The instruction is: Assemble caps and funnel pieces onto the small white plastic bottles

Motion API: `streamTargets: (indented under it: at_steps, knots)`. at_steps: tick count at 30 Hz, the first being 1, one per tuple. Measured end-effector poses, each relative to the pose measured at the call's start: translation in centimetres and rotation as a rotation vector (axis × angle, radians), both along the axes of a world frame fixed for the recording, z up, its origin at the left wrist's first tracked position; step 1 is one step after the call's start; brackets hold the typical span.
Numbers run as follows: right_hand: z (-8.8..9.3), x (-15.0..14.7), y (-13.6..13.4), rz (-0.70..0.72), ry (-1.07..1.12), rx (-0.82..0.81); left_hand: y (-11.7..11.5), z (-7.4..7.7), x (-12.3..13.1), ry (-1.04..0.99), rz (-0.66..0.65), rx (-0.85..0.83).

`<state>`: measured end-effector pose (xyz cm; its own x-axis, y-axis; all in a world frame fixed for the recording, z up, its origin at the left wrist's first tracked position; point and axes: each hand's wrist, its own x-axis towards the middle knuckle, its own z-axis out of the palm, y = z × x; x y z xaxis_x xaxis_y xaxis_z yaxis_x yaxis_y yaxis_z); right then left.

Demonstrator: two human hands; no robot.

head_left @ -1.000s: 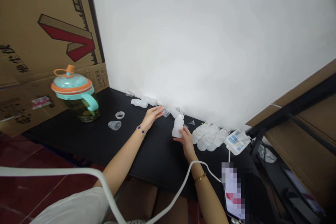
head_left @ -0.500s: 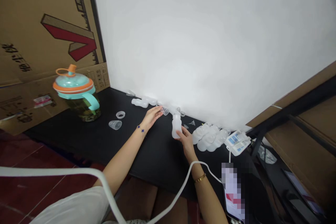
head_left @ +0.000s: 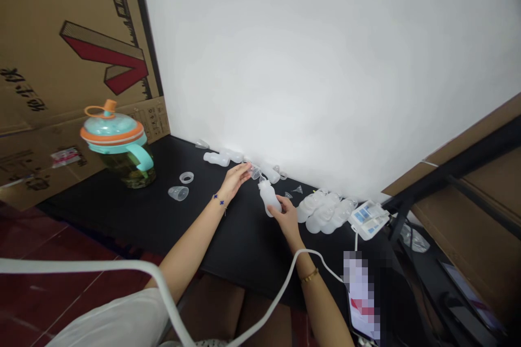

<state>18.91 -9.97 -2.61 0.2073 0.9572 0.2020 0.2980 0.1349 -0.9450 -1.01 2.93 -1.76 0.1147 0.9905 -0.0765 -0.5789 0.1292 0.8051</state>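
Note:
My right hand [head_left: 287, 217] grips a small translucent white bottle [head_left: 268, 195], tilted with its neck pointing up and left. My left hand [head_left: 235, 179] pinches a small clear plastic cap or funnel piece [head_left: 256, 173] just above the bottle's neck. Both hands hover over the black tabletop [head_left: 228, 238] close to the white wall. More white bottles [head_left: 220, 159] lie along the wall behind my left hand, and a pile of bottles [head_left: 325, 211] lies to the right of my right hand.
A teal and orange lidded jug [head_left: 118, 146] stands at the left beside cardboard boxes [head_left: 61, 65]. A clear cap [head_left: 178, 193] and a ring [head_left: 186, 177] lie near it. A white device [head_left: 368, 218] sits at the right. A white cable [head_left: 280, 293] crosses my right wrist.
My right hand has tipped the bottle from upright to leaning left, bringing its neck close to the clear piece in my left hand. My left hand has hardly moved.

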Motion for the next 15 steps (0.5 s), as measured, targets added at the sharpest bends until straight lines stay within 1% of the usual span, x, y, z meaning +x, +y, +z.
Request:
streamTargets:
  at_steps: [7,15]
  knots:
    - [0.38,-0.43,-0.22,-0.002,-0.063,0.008,-0.28,0.19,0.07,0.058,-0.016,0.062]
    - [0.18,-0.27,-0.2,0.003,-0.075,0.011,-0.62,0.3,0.38,0.092,-0.083,0.082]
